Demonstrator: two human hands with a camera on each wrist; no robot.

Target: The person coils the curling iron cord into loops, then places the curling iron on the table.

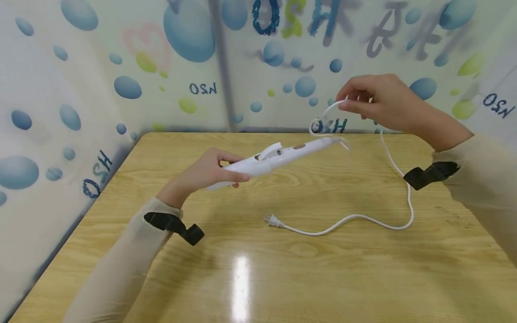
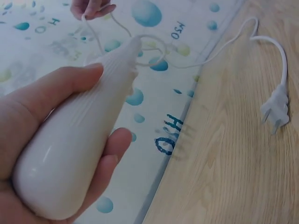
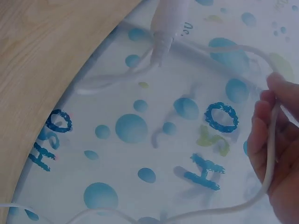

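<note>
My left hand grips the wide end of a white curling iron, fingers and thumb wrapped round its smooth body. The curling iron is held above the table, tilted up to the right, with a raised lever and a brown oval along its top. Its cord leaves the narrow end in a loop and runs up to my right hand, which pinches it between thumb and fingers. In the left wrist view the rounded end fills the palm.
The rest of the cord drops from the right hand and curves over the wooden table. It ends in a two-pin plug lying near the table's middle. A patterned curtain stands behind and to the left.
</note>
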